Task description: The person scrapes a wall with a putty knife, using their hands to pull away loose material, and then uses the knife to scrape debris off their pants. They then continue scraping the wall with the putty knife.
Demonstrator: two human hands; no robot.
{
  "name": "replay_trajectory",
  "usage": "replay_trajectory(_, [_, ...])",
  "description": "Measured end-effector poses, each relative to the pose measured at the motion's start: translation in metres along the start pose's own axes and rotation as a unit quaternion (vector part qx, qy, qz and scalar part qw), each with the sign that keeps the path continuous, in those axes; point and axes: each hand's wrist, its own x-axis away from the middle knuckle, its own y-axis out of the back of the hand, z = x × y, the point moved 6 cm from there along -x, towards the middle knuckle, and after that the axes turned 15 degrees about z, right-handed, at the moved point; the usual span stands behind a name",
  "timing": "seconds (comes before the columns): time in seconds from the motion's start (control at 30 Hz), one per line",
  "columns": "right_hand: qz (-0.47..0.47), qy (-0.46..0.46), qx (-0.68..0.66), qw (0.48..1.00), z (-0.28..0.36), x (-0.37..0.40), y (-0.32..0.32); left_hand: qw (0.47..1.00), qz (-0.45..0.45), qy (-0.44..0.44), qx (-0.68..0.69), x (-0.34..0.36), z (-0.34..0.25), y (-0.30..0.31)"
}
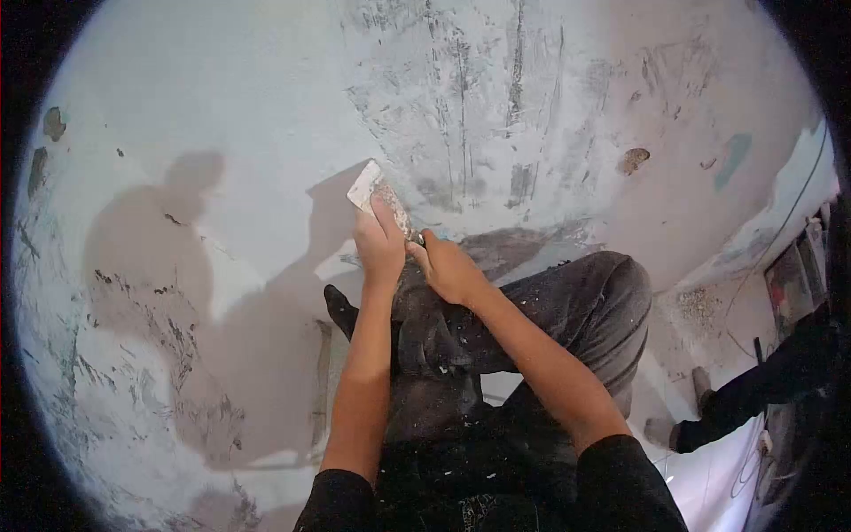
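Observation:
A scraper with a broad pale blade, crusted with whitish material, is held up before the wall. My left hand is closed round the blade's side, with the thumb lying along its face. The dark handle end is gripped in my right hand, close beside the left. The wall behind is patchy, with grey smears and dark scratch marks above the hands. Whether the blade touches the wall cannot be made out.
My bent knee in dusty dark trousers is near the wall. At the right, another person's dark-trousered leg and shoes stand on the floor. A thin cable hangs at the upper right. Debris lies below it.

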Motion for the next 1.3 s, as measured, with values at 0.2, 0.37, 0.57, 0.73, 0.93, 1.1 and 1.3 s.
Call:
replay_trajectory(0.2, [0.03, -0.015, -0.026, 0.999, -0.001, -0.003, -0.005, 0.999, -0.008, 0.016, -0.043, -0.001, -0.006, -0.001])
replay_trajectory(0.37, [0.013, 0.013, -0.038, 0.999, -0.001, -0.007, -0.001, 0.998, 0.01, 0.029, -0.051, -0.004, -0.003, -0.002])
replay_trajectory(0.57, [0.014, 0.048, -0.099, 0.994, 0.017, -0.014, -0.004, 0.995, -0.002, -0.031, -0.09, -0.015, -0.025, 0.013])
replay_trajectory(0.73, [-0.009, 0.05, -0.088, 0.995, 0.021, -0.02, -0.007, 0.994, 0.037, 0.014, -0.097, -0.022, -0.029, 0.02])
replay_trajectory(0.93, [-0.047, 0.047, -0.052, 0.996, 0.018, -0.013, 0.006, 0.994, -0.012, -0.012, -0.106, -0.023, -0.036, 0.012])
replay_trajectory(1.1, [-0.09, 0.063, -0.047, 0.993, 0.02, -0.011, 0.013, 0.995, -0.036, -0.013, -0.093, -0.026, -0.027, 0.008])
replay_trajectory(1.3, [-0.071, 0.048, -0.051, 0.995, 0.029, -0.018, 0.018, 0.996, -0.036, -0.021, -0.079, -0.036, -0.04, 0.018])
